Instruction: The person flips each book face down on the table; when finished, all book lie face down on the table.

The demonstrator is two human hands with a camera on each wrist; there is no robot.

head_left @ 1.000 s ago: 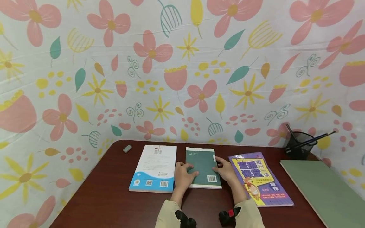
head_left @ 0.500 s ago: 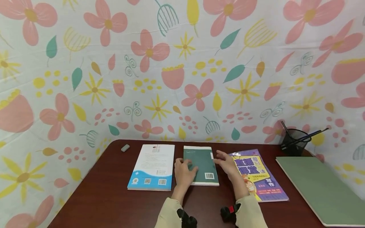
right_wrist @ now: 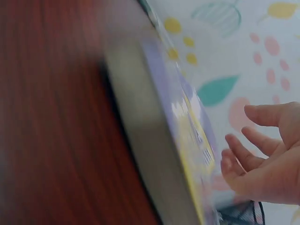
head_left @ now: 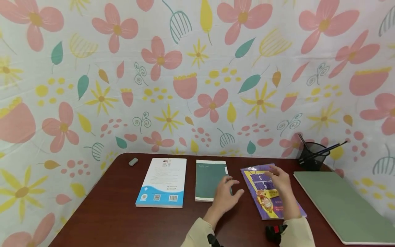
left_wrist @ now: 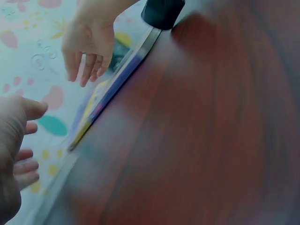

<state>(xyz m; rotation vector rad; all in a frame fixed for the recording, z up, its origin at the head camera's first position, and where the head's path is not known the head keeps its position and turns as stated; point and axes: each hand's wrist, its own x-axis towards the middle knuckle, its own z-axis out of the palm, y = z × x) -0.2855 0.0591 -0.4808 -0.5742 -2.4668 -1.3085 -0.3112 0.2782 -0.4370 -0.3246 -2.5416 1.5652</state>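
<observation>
Three books lie in a row on the dark wooden table [head_left: 114, 212]: a white and blue book [head_left: 162, 181] at left, a green book [head_left: 208, 178] in the middle, a purple and yellow book [head_left: 262, 192] at right. My left hand [head_left: 226, 196] hovers with relaxed fingers over the green book's right edge and holds nothing. Above the purple book's upper part, my right hand [head_left: 279, 180] is spread, also holding nothing. The left wrist view, blurred, has both hands [left_wrist: 86, 44] and the purple book's edge [left_wrist: 112, 89]. The right wrist view shows that book [right_wrist: 183, 136] beside my right hand's fingers [right_wrist: 262, 159].
A small grey eraser [head_left: 133, 161] lies at the table's back left. A black mesh pen cup [head_left: 311, 156] with pens stands at the back right. A large green board [head_left: 342, 204] covers the right side. A floral cloth [head_left: 197, 75] hangs behind the table.
Both hands have left the green book and moved right. The right hand now hovers over the purple book, the left by the green book's right edge. The head view has panned right.
</observation>
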